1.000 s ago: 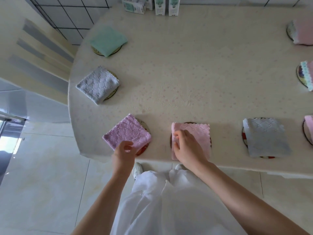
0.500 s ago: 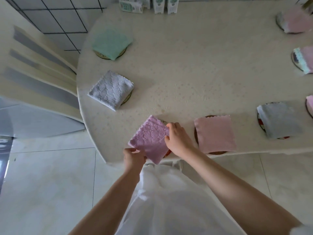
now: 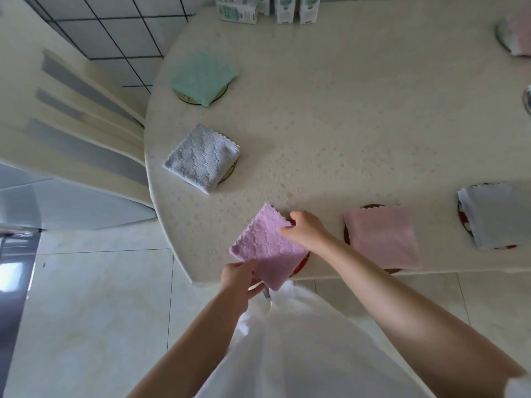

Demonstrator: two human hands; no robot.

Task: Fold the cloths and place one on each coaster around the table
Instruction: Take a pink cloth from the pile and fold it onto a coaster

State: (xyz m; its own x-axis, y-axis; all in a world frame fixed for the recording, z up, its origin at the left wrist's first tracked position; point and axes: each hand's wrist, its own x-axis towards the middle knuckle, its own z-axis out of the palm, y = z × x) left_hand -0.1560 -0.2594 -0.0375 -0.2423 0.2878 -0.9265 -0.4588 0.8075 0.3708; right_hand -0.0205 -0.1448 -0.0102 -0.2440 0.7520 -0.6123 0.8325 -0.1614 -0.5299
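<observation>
My left hand (image 3: 238,278) pinches the near corner of the lilac cloth (image 3: 267,248). My right hand (image 3: 306,232) grips its far side. It lies between them over a coaster (image 3: 301,265) at the bench (image 3: 344,124) edge.

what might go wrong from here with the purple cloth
The purple cloth has its near corner past the table edge; let go there, it might slide to the floor. It sits skewed on its coaster, so it may end off-centre. The right hand works close to the pink cloth and could nudge it askew.
</observation>
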